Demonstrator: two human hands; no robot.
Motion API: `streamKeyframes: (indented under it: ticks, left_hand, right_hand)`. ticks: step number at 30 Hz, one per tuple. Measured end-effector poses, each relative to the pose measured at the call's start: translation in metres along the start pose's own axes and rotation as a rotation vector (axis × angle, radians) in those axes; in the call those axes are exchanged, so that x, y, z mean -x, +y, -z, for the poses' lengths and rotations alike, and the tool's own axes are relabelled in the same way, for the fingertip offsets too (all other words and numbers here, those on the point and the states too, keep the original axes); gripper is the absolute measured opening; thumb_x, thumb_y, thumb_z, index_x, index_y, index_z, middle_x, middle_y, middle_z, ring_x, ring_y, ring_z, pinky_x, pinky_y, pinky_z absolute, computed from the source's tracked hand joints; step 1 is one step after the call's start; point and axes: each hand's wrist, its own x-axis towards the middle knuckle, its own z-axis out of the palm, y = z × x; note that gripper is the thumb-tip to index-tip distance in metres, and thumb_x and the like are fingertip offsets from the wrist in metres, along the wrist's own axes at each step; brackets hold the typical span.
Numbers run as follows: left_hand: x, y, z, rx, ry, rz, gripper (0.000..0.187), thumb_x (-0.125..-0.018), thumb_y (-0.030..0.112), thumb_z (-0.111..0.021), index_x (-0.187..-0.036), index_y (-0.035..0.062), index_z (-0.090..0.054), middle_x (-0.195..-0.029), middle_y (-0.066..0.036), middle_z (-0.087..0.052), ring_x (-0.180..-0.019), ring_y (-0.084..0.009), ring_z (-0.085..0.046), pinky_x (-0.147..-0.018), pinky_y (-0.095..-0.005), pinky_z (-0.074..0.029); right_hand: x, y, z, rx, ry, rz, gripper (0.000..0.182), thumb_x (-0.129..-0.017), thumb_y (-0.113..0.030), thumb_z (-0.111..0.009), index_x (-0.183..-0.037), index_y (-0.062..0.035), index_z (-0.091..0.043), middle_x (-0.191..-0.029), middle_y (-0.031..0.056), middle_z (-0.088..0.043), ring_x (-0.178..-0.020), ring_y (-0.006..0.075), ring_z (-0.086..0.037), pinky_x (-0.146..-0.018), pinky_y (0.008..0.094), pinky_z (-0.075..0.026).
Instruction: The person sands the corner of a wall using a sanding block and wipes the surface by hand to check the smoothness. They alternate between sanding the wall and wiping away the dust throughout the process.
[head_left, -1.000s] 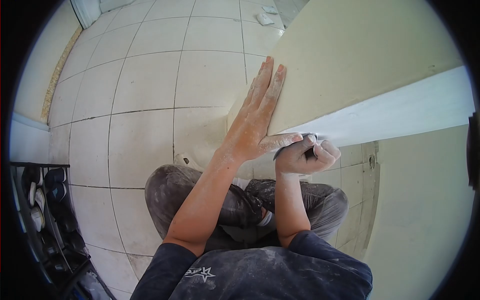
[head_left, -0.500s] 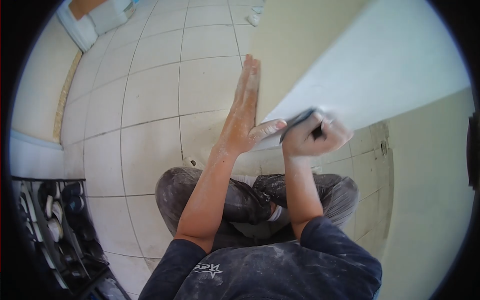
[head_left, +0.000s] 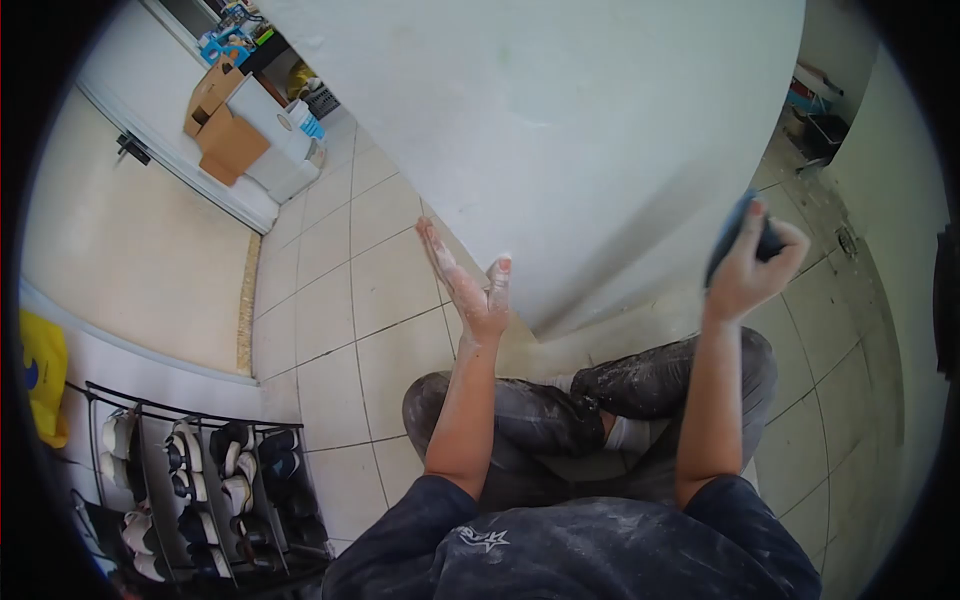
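A large white panel rises in front of me, its lower corner over the floor between my hands. My left hand is open at the panel's left edge, fingers stretched out and thumb raised in front of its face. White dust coats the fingers. Off the panel's right side, my right hand grips a dark, flat sanding pad between thumb and curled fingers. A soft dark shadow of the arm falls across the panel's lower part.
My crossed legs are on the tiled floor. A shoe rack with several shoes stands at lower left, below a door. Behind are a cardboard box and a bucket. A pale wall runs along the right.
My right hand has swung right with the sanding pad, away from the panel's corner. My left hand appears lower, with its thumb raised. The view has tilted up, showing more of the panel and room.
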Motion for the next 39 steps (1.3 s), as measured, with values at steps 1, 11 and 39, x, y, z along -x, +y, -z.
streamKeyframes:
  ticks: [1, 11, 39]
  left_hand:
    - [-0.001, 0.009, 0.004, -0.112, 0.041, -0.093, 0.085, -0.094, 0.036, -0.058, -0.153, -0.0054, -0.013, -0.159, -0.028, -0.013, -0.149, -0.0428, -0.010, -0.119, -0.0553, -0.009]
    - [-0.007, 0.055, -0.044, -0.797, -0.266, -0.397, 0.065, -0.099, 0.036, -0.050, -0.152, 0.0039, -0.031, -0.161, -0.024, -0.014, -0.150, -0.0440, -0.002, -0.113, -0.0667, 0.004]
    - [0.148, 0.041, -0.076, -0.570, -0.973, -0.396, 0.071, -0.089, 0.027, -0.062, -0.152, 0.0131, -0.033, -0.158, -0.017, -0.029, -0.142, -0.0311, -0.032, -0.109, -0.0616, -0.027]
  right_hand:
    - [-0.020, 0.016, 0.010, 0.012, 0.030, -0.132, 0.029, -0.090, -0.020, -0.075, -0.085, -0.0022, -0.052, -0.082, 0.0045, -0.053, -0.076, 0.0150, -0.050, -0.069, 0.0268, -0.043]
    - [-0.033, 0.152, 0.080, -0.585, 0.107, -1.005, 0.041, -0.090, -0.031, -0.075, -0.105, -0.0016, -0.052, -0.093, 0.0066, -0.061, -0.083, 0.0167, -0.064, -0.070, 0.0308, -0.054]
    - [-0.026, 0.119, 0.057, -0.244, 0.040, -0.684, 0.041, -0.092, -0.034, -0.072, -0.099, -0.0016, -0.048, -0.091, 0.0074, -0.056, -0.079, 0.0144, -0.058, -0.068, 0.0278, -0.052]
